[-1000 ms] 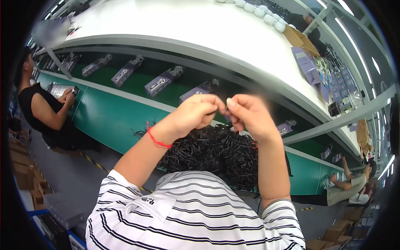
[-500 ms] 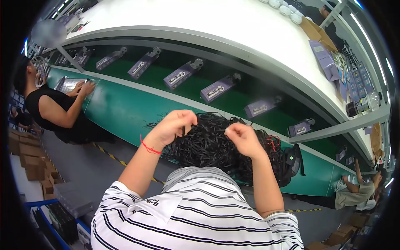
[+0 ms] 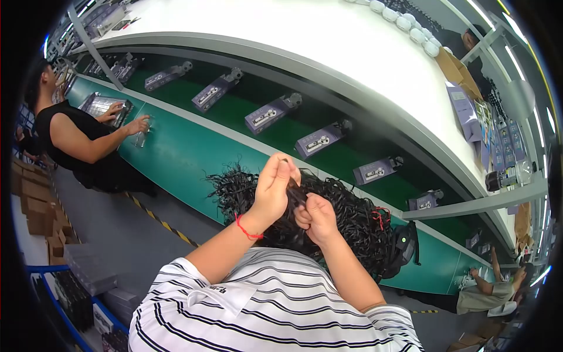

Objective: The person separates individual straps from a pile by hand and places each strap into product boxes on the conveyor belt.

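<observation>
A large tangled pile of thin black straps (image 3: 363,234) lies on the green bench in front of my body. Above it, my left hand (image 3: 272,190) is closed, with a dark strap end just showing at the fingertips. My right hand (image 3: 317,218) is closed beside it and slightly lower, around a black strap (image 3: 296,196) that spans the small gap between the two hands. How many strands they hold is hidden by the fingers.
Purple boxes (image 3: 267,119) stand in a row on the green conveyor beyond the bench. A red tie (image 3: 381,217) and a black bag-like item (image 3: 402,249) are at the pile's right. People work at left (image 3: 88,135) and far right. A white shelf (image 3: 281,44) overhangs.
My hands have come together, the right moving left and down, the left moving right. A black strap now shows between them. The boxes have shifted right in view, and the left co-worker's hands have moved apart.
</observation>
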Available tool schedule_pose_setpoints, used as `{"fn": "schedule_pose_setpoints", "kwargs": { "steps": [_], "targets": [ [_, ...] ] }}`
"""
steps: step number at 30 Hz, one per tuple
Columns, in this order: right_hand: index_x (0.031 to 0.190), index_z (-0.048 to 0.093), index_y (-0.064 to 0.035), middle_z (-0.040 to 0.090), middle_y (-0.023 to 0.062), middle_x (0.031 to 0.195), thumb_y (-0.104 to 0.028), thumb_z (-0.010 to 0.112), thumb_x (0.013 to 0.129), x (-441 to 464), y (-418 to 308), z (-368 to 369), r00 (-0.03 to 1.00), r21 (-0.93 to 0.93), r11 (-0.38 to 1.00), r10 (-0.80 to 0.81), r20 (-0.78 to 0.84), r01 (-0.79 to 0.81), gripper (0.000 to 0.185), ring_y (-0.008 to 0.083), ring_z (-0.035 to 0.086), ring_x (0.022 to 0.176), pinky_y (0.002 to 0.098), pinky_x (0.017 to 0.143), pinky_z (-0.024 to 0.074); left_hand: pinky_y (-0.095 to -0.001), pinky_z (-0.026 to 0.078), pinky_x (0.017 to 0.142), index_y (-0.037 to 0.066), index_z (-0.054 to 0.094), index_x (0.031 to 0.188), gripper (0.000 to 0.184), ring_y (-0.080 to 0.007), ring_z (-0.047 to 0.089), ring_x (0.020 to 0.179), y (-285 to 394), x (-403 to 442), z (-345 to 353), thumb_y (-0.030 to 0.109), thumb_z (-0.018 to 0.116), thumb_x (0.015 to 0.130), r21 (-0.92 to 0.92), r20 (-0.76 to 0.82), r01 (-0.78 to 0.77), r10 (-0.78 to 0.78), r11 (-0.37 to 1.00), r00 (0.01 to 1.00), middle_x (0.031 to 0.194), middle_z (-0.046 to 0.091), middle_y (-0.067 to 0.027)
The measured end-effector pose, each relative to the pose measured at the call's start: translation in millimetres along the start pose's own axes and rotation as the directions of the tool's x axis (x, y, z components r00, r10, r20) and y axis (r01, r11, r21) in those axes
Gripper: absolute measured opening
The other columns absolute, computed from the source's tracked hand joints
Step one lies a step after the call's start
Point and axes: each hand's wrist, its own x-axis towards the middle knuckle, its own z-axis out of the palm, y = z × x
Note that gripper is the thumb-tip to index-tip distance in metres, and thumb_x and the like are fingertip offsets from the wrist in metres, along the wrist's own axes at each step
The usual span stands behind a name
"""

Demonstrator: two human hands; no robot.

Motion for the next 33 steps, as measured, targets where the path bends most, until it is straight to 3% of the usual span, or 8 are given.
{"fn": "schedule_pose_setpoints", "kwargs": {
  "steps": [4, 6, 17, 18, 21, 26, 29, 33],
  "targets": [
    [0.086, 0.053, -0.0120, 0.040, -0.0033, 0.064, -0.047, 0.048, 0.104, 61.1, -11.4, 24.4, 0.875, 0.092, 0.992, -0.032, -0.484, 0.088, 0.040, 0.0118, 0.040, 0.056, 0.0305, 0.068, 0.0469, -0.0305, 0.044, 0.078, 0.004, 0.052, 0.102, 0.019, -0.0187, 0.053, 0.080, -46.6, -0.2, -30.2, 0.022, 0.052, 0.103, -0.008, -0.188, 0.031, -0.032, 0.999, 0.982, 0.088, 0.054, -0.0088],
    [0.082, 0.051, -0.0138, 0.035, -0.0034, 0.060, -0.047, 0.047, 0.105, 96.6, -21.9, 47.9, 0.630, 0.412, 0.895, 0.222, -0.745, 0.172, 0.040, 0.0116, 0.032, 0.051, 0.0290, 0.056, 0.0414, -0.0390, 0.045, 0.089, 0.002, 0.053, 0.107, 0.026, -0.0306, 0.055, 0.091, -67.2, 0.2, -48.6, 0.024, 0.062, 0.095, 0.610, 0.330, -0.383, 0.217, 0.694, 0.919, 0.098, 0.056, -0.0144],
    [0.078, 0.049, -0.0155, 0.031, -0.0017, 0.054, -0.041, 0.046, 0.104, 330.0, -92.6, -148.3, 0.890, 0.325, 0.906, -0.106, -0.443, 0.270, 0.036, 0.0110, 0.022, 0.047, 0.0243, 0.043, 0.0203, -0.0477, 0.044, 0.098, 0.001, 0.063, 0.111, 0.026, -0.0406, 0.054, 0.113, -120.9, -23.1, -152.4, 0.014, 0.068, 0.088, 0.802, 0.032, 0.026, -0.087, 0.597, 0.996, 0.125, 0.056, -0.0208],
    [0.089, 0.053, -0.0137, 0.040, 0.0026, 0.069, -0.038, 0.047, 0.103, 356.3, -101.0, -151.5, 0.838, -0.162, 0.964, -0.264, -0.477, 0.212, 0.029, 0.0145, 0.033, 0.061, 0.0285, 0.053, 0.0287, -0.0467, 0.044, 0.097, 0.002, 0.063, 0.109, 0.023, -0.0397, 0.055, 0.112, -125.6, -32.5, -165.9, 0.012, 0.067, 0.088, 0.801, -0.038, 0.089, -0.099, 0.592, 0.994, 0.123, 0.057, -0.0200],
    [0.122, 0.065, -0.0082, 0.067, 0.0157, 0.112, -0.031, 0.050, 0.099, 428.3, -122.8, -146.8, 0.809, -0.985, -0.062, -0.579, -0.098, -0.164, 0.036, 0.0251, 0.065, 0.103, 0.0411, 0.083, 0.0537, -0.0438, 0.046, 0.095, 0.002, 0.064, 0.105, 0.017, -0.0378, 0.056, 0.110, -119.9, -43.9, -195.8, 0.007, 0.064, 0.088, 0.778, -0.222, 0.239, -0.101, 0.581, 0.970, 0.119, 0.059, -0.0185],
    [0.130, 0.061, -0.0073, 0.064, 0.0184, 0.122, -0.030, 0.051, 0.099, 549.9, -68.5, -237.7, 0.865, -0.529, -0.803, -0.447, 0.226, -0.276, 0.039, 0.0283, 0.061, 0.114, 0.0444, 0.094, 0.0497, -0.0404, 0.047, 0.091, 0.000, 0.064, 0.099, 0.012, -0.0361, 0.057, 0.105, -134.7, -44.9, -233.6, 0.004, 0.063, 0.088, 0.698, -0.482, 0.419, -0.053, 0.581, 0.875, 0.113, 0.062, -0.0173],
    [0.136, 0.058, -0.0067, 0.062, 0.0204, 0.129, -0.029, 0.051, 0.099, 548.1, -50.5, -303.2, 0.920, 0.114, -0.957, -0.220, 0.323, -0.268, 0.044, 0.0307, 0.058, 0.123, 0.0469, 0.103, 0.0468, -0.0394, 0.047, 0.089, 0.000, 0.064, 0.097, 0.010, -0.0351, 0.059, 0.102, -141.9, -37.3, -252.8, 0.004, 0.062, 0.088, 0.655, -0.535, 0.474, -0.081, 0.588, 0.841, 0.111, 0.063, -0.0169],
    [0.134, 0.059, -0.0074, 0.060, 0.0201, 0.131, -0.028, 0.051, 0.100, 542.9, -51.6, -315.9, 0.840, 0.013, -0.971, -0.199, 0.505, -0.238, 0.041, 0.0331, 0.055, 0.125, 0.0452, 0.103, 0.0462, -0.0390, 0.048, 0.086, 0.000, 0.064, 0.096, 0.009, -0.0344, 0.060, 0.097, -141.9, -17.0, -272.1, 0.003, 0.061, 0.089, 0.664, -0.466, 0.419, -0.094, 0.620, 0.880, 0.106, 0.064, -0.0163]
  ]
}}
